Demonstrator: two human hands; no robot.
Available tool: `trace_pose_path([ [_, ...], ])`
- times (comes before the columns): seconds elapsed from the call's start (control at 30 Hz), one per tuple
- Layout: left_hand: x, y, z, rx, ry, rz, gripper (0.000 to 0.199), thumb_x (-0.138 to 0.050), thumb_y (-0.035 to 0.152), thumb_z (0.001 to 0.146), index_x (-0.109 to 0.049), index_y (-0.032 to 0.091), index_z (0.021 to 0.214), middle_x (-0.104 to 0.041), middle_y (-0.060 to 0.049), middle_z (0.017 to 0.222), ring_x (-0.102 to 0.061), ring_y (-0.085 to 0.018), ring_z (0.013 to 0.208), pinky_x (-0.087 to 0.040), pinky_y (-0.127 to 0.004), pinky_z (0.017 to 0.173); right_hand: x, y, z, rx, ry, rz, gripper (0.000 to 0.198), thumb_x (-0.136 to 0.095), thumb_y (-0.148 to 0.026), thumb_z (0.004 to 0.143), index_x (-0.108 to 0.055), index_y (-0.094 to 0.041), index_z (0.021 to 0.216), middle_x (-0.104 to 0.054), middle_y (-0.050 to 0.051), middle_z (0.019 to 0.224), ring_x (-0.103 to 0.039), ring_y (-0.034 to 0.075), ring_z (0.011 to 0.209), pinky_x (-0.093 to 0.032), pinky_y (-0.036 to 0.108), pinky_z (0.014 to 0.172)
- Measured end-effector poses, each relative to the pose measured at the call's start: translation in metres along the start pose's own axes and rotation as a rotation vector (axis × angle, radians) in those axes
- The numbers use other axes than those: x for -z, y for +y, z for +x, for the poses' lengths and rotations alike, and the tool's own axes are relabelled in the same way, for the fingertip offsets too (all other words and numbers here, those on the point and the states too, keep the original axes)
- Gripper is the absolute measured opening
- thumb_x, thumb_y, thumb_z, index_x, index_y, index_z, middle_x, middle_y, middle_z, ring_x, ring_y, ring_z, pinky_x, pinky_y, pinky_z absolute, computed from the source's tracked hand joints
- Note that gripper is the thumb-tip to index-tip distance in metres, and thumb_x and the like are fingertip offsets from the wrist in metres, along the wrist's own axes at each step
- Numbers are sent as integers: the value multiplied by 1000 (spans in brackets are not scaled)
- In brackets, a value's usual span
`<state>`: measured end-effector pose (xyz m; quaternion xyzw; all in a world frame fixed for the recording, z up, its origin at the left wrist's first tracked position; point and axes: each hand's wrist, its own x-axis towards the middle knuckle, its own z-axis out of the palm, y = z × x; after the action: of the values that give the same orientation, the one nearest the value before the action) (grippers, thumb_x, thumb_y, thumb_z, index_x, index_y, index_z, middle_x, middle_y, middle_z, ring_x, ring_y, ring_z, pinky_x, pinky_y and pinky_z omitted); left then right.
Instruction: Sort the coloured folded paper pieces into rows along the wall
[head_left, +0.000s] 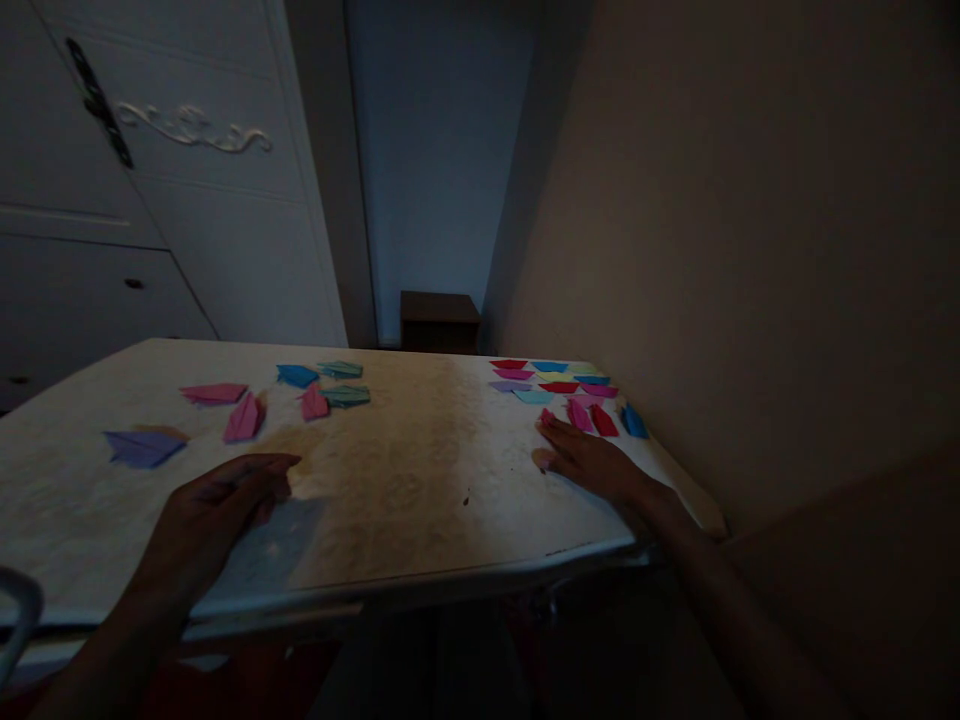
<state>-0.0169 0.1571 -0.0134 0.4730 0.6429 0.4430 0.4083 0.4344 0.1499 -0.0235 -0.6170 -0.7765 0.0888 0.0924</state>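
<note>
The right hand [589,462] is touching a pink folded-paper piece [546,415] on the table [405,470] at right; grip closure is not showing. The left hand [217,505] is hovering at left, fingers curled, any contents hidden. Paper, presumably light and creasable, is warranting a gentle edge pinch.

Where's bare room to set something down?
The table's middle: between left hand and right hand, save a dark speck; farther back, between left papers and right papers. Crowded: far right, those right papers lying close together.
</note>
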Motion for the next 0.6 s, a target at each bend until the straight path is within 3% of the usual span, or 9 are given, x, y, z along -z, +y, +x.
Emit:
trace_pose_path([
  [0.37, -1, 6, -4, -50, 15, 66, 52, -69, 62, 60, -70, 18, 90, -59, 3, 58, -45, -11, 52, -31, -18, 45, 4, -3, 9, -113, -48, -29, 74, -33, -65, 92, -25, -23, 153, -20, 8, 157, -30, 33, 141, -38, 52, 108],
  [0.6, -3, 7, -3, -3, 27, 14, 57, -74, 63, 53, -71, 19, 89, -60, 3, 60, -45, -11, 51, -31, -18, 43, -3, 9, -3, -246, 62, -113, 75, -34, -62, 93, -21, -21, 154, -20, 11, 158, -20, 36, 143, -44, 55, 102],
])
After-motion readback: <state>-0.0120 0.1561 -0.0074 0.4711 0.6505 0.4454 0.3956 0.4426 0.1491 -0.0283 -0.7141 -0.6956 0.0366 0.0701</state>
